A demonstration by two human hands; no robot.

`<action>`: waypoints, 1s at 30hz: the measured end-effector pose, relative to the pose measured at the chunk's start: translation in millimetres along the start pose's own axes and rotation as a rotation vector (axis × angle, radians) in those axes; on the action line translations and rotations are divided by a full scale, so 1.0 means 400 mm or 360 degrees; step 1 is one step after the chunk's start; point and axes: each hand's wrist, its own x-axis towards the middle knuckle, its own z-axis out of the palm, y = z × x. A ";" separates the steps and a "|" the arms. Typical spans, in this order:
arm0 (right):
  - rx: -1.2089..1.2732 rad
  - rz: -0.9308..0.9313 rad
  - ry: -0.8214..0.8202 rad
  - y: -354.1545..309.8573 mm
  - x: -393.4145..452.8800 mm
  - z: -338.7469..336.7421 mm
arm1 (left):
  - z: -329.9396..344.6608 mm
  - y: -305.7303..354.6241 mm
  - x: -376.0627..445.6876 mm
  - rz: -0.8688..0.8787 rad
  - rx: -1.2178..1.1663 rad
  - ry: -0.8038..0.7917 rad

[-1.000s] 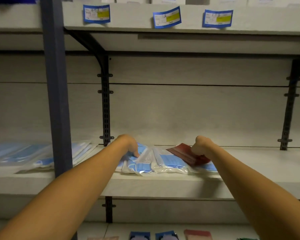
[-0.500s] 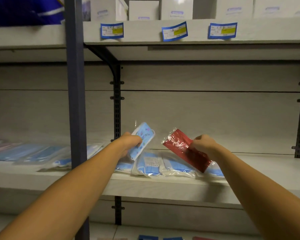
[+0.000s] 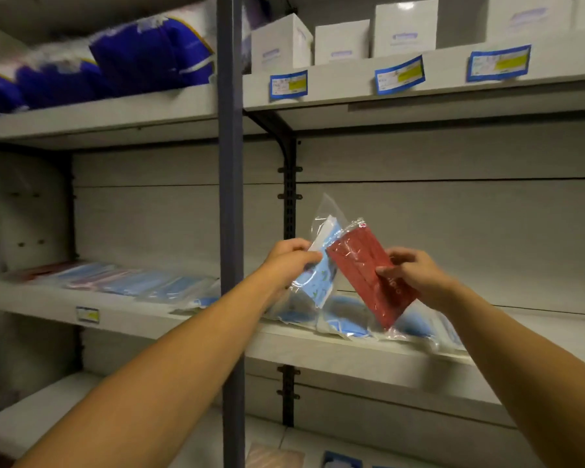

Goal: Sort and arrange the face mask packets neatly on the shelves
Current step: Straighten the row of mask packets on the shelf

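Rows of laid-out packets [image 3: 122,280] already line the middle shelf [image 3: 41,304] on your left. Your left hand [image 3: 289,261] pinches one blue patterned packet [image 3: 320,278]; your right hand [image 3: 416,276] grips one red packet [image 3: 372,278]; both are raised, unsorted. Several blue packets [image 3: 348,320] lie jumbled beneath, too overlapped to count.

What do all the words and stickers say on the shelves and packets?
None can be read.
Blue shelf stickers: blurred.
White boxes: print too small.
Red packet: faint letters, unreadable.
Lower shelf tag: blurred.
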 end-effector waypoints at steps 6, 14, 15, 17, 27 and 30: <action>0.0289 -0.0051 -0.0121 -0.044 -0.012 0.116 | -0.129 0.043 -0.070 0.0103 0.0159 0.0070; 0.0290 -0.0024 -0.0213 -0.136 -0.055 0.261 | -0.313 0.033 -0.154 0.0056 0.0200 0.0264; 0.0307 -0.0024 -0.0213 -0.149 -0.061 0.284 | -0.342 0.029 -0.163 0.0067 0.0168 0.0283; 0.0318 -0.0036 -0.0207 -0.175 -0.075 0.331 | -0.404 0.018 -0.180 0.0095 0.0088 0.0306; 0.0252 -0.0059 -0.0313 -0.266 -0.165 0.591 | -0.747 -0.060 -0.311 -0.0094 0.0014 0.0587; 0.0231 -0.0057 -0.0349 -0.293 -0.187 0.662 | -0.847 -0.085 -0.348 -0.0087 0.0025 0.0681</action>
